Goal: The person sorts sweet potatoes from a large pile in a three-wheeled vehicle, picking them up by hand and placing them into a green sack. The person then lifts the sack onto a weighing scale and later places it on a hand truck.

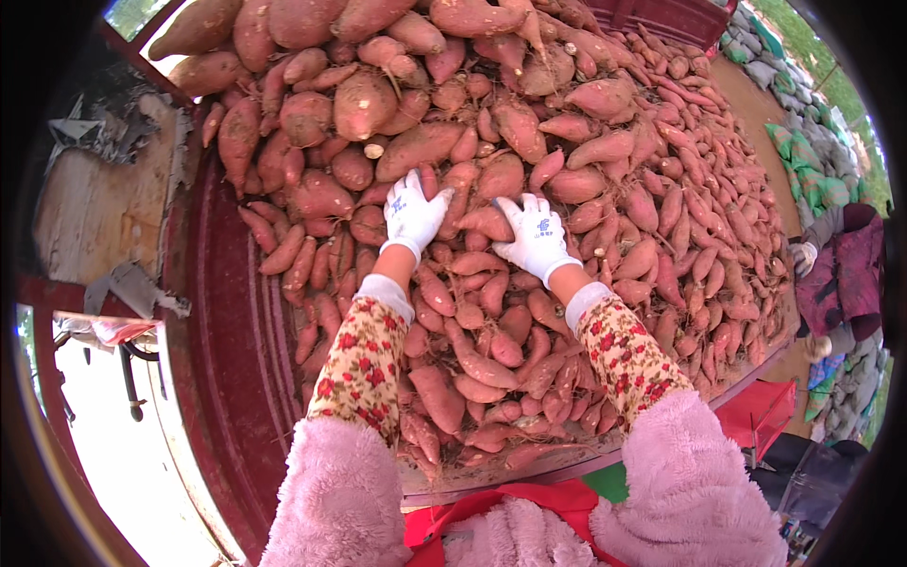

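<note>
Countless sweet potatoes (575, 185), far too many for me to tally, fill the red cargo bed (231, 378), the largest heaped toward eleven o'clock. Two white-gloved hands rest among them: the left hand (414, 213) near eleven, fingers over the roots, the right hand (536, 236) near one, thumb and fingers apart about one root's end (485, 224). Whether either grip is clamped, I can't tell. They look stiff, fairly weighty, easily scuffed; best held round the thick middle. One co-worker (846, 274) is at three.

Wooden board (104, 213), grey and green sacks (811, 168), 1 co-worker (855, 269)
</note>
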Demonstrator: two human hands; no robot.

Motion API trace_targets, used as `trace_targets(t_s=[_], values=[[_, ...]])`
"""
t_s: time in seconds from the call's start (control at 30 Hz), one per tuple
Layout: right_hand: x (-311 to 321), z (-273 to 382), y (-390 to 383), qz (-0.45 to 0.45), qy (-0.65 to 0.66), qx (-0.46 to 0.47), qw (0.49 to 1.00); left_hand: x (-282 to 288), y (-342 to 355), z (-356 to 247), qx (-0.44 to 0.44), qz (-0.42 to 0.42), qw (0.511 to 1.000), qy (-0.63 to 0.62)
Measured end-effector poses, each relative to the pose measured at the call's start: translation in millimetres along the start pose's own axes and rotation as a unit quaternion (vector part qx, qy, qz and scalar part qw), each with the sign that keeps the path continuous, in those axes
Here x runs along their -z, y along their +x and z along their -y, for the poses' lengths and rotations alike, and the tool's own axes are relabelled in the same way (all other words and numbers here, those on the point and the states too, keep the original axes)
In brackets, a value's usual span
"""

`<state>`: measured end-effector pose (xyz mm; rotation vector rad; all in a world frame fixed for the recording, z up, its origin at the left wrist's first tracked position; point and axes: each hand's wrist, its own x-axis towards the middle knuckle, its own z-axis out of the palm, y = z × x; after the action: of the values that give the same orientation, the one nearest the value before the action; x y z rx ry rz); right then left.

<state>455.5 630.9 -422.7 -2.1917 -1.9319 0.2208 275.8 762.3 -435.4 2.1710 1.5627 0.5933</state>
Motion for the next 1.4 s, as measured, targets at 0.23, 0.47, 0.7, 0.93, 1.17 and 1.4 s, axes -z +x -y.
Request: trace_targets(t_s=[0.23, 0.47, 0.7, 0.93, 1.17, 1.4], values=[[46.0, -64.6, -51.7, -0.042, 0.248, 0.039, 0.967, 8.0, -45.6, -21.9, 0.012, 0.003, 0.97, -0.242], [61.8, -127.9, -106.7, -0.127, 0.81, -0.156, 0.551, 42.6, -62.3, 11.7, -0.001, 0.036, 0.999, -0.001], [53.0, -113.8, -127.8, -0.042, 0.924, -0.168, 0.341, -14.1, 17.2, 13.6, 0.13, 0.119, 0.957, 0.23], [45.0, -72.8, -134.2, 0.038, 0.911, -0.189, 0.364, 3.5, -17.9, 14.3, 0.103, 0.061, 0.993, -0.005], [42.4, -60.7, -186.8, 0.043, 0.901, -0.222, 0.371, 40.2, -71.6, 9.9, -0.009, -0.032, 0.987, -0.159], [65.2, -29.4, -321.1, -0.031, 0.897, -0.28, 0.34, 117.1, -186.6, 2.5, 0.106, -0.08, 0.715, -0.687]])
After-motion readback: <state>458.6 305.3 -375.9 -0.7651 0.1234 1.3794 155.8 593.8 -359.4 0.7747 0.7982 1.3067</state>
